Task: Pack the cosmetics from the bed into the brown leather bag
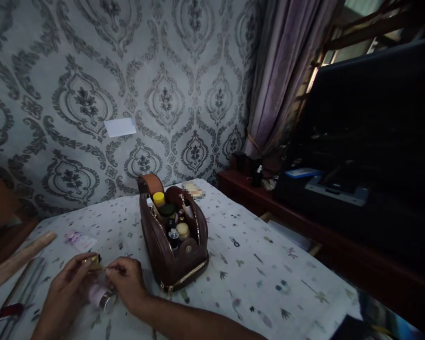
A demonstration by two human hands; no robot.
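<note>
My left hand point(65, 288) is closed around a small gold-coloured item point(95, 260) with a dark end; its exact kind is too blurred to tell. The fingertips of my right hand point(129, 283) pinch together at the near end of that item. Just below the hands is a pale pink bottle point(98, 296) with a shiny silver cap, partly behind the left fingers; whether it is touched I cannot tell. A brown toiletry bag point(156, 257) stands unzipped beyond my right hand. Inside are a yellow-capped container point(158, 199), a cream-lidded jar point(182, 230) and several dark bottles.
A white and purple tube point(80, 241) lies behind my left hand on the patterned sheet point(241, 283). Long flat strips point(17, 262) lie at the left. A red-brown desk point(233, 182) with a large black screen point(368, 118) stands at the right, below a purple curtain point(279, 71).
</note>
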